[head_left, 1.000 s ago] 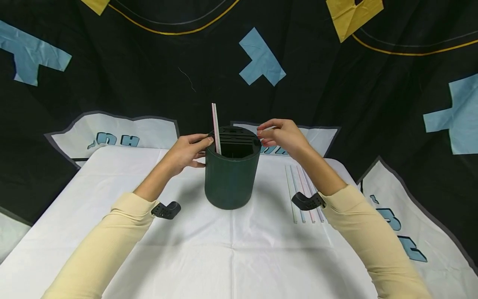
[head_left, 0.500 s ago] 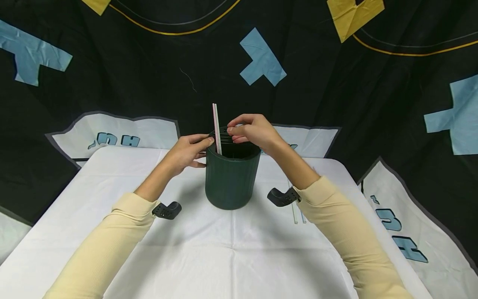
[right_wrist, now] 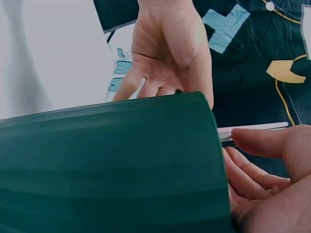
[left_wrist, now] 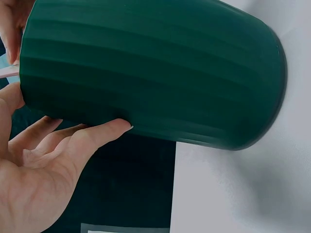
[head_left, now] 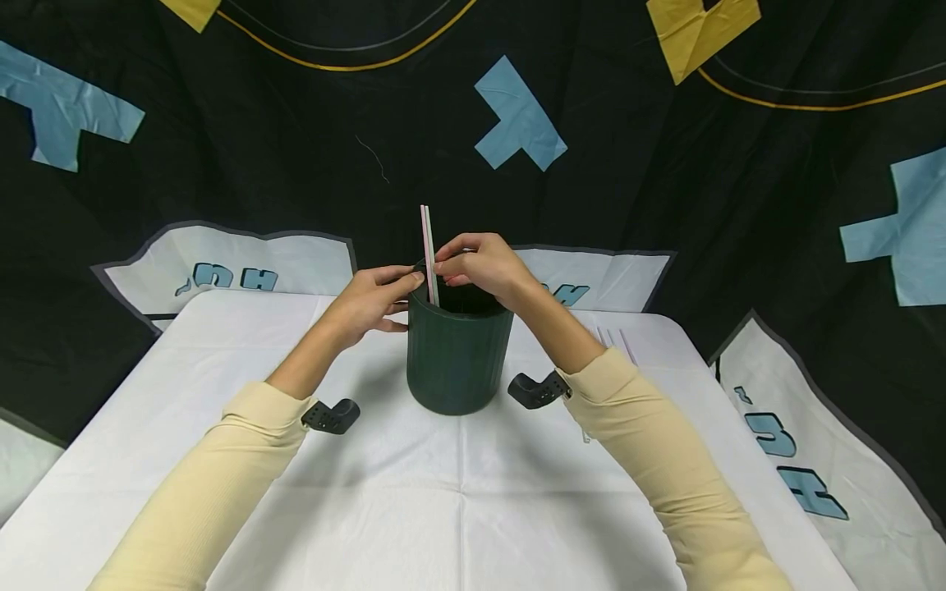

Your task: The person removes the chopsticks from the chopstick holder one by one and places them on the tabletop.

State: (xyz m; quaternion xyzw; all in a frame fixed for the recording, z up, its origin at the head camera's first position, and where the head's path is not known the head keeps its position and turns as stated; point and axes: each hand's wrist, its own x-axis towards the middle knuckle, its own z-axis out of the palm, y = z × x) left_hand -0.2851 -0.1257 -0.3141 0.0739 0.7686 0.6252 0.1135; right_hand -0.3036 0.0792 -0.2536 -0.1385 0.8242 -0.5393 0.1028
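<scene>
On the white table stands a dark green ribbed container (head_left: 460,361), upright and wide-mouthed. My left hand (head_left: 373,297) grips its left side, thumb at the rim; in the left wrist view the fingers (left_wrist: 104,133) reach along its wall. Two thin straws (head_left: 429,250), one pinkish and one pale, stick up from the left of the opening. My right hand (head_left: 484,264) is over the mouth, its thumb and fingertips at these straws. In the right wrist view the thumb (right_wrist: 257,141) overlaps the pale straw, seeming to pinch it. The straws' lower ends are hidden inside.
More straws (head_left: 613,338) lie on the table (head_left: 384,509) at the right, mostly hidden by the right forearm. A black cloth (head_left: 296,148) with blue and yellow shapes hangs behind the table. Each wrist wears a black camera mount (head_left: 330,416).
My right hand has moved left from the container's right rim, across the opening, to the standing straws. The left hand, container and straws have stayed in place.
</scene>
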